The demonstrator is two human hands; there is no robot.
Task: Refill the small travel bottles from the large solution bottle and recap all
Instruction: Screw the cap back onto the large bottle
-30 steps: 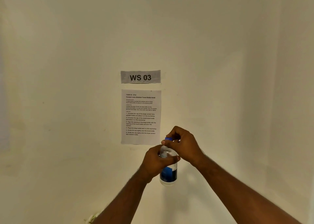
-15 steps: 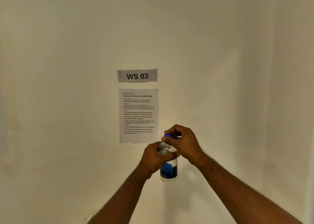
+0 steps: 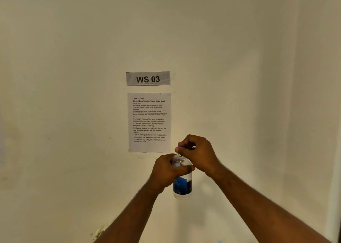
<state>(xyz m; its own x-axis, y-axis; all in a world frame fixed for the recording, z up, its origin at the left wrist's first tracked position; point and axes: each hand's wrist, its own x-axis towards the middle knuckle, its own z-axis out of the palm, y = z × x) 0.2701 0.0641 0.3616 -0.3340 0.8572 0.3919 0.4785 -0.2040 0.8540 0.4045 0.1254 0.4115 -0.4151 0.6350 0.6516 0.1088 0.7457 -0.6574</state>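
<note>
Head view: the left hand (image 3: 167, 171) wraps its grip around the upper body of the clear solution bottle (image 3: 182, 184) — held upright in the air before the wall (image 3: 73, 113) — while the right hand (image 3: 198, 153) pinches the blue cap (image 3: 181, 146) on top.

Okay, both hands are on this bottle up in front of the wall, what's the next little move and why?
Probably another twist of the blue cap with the right hand; the left hand grips the clear blue-labelled bottle upright, steadying it. Whether the cap is loosening or tightening is unclear.
</note>
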